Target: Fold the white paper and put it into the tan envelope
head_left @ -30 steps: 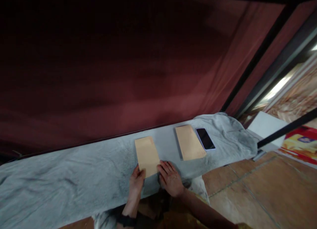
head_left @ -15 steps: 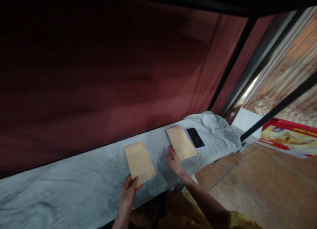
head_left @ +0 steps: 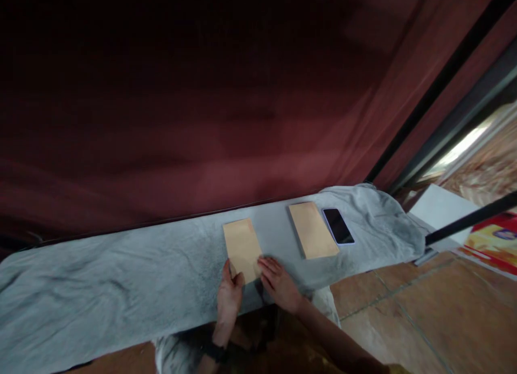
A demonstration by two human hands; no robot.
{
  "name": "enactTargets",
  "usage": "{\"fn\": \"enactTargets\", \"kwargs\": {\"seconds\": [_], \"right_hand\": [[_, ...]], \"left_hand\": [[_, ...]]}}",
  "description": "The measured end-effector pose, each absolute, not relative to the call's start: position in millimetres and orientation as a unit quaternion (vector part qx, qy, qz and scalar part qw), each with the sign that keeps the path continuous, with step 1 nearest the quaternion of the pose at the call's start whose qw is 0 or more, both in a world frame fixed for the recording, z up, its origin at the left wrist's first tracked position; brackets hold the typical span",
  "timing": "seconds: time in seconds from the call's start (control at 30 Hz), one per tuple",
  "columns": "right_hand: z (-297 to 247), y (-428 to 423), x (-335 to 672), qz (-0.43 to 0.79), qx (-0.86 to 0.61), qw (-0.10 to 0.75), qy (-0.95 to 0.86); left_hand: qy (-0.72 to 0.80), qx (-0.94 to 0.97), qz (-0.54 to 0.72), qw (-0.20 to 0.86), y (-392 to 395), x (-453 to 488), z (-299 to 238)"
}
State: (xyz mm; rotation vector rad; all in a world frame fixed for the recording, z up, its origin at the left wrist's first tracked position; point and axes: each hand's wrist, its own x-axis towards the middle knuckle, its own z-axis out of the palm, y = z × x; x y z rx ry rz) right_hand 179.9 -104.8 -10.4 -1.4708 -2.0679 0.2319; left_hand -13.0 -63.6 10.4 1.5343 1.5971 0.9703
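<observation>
A tan envelope [head_left: 241,247] lies flat on a narrow bench covered with a grey cloth [head_left: 121,277]. My left hand [head_left: 229,296] rests at the envelope's near left corner, its thumb on top and fingers curled at the edge. My right hand [head_left: 279,283] lies beside it with fingers stretched out flat, fingertips touching the near right corner. A second tan envelope [head_left: 312,230] sits farther right on the cloth, untouched. Right beside that one lies a dark phone [head_left: 338,226], screen up.
A dark red curtain [head_left: 202,120] hangs right behind the bench. Tiled floor [head_left: 412,320] spreads to the right. A white board [head_left: 442,208] and a red and yellow printed box [head_left: 493,239] lie past the bench's right end, crossed by a black bar [head_left: 472,219].
My right hand has come back from the right envelope to the near corner of the left one. My left hand stays at that envelope's near edge. The view has swung back left.
</observation>
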Motion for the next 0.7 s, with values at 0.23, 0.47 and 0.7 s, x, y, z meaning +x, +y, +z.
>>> {"fn": "enactTargets", "kwargs": {"seconds": [0.23,0.47,0.7], "right_hand": [[-1,-112,172,0.074,-0.545,0.249,-0.797],[10,-100,174,0.077,-0.583,0.277,-0.759],[47,-90,180,0.39,-0.538,0.586,-0.463]], "left_hand": [[0.602,0.398,0.415,0.554,-62,-13,17],[0.551,0.368,0.46,0.591,-73,11,52],[0.533,0.356,0.496,0.585,-75,15,58]]}}
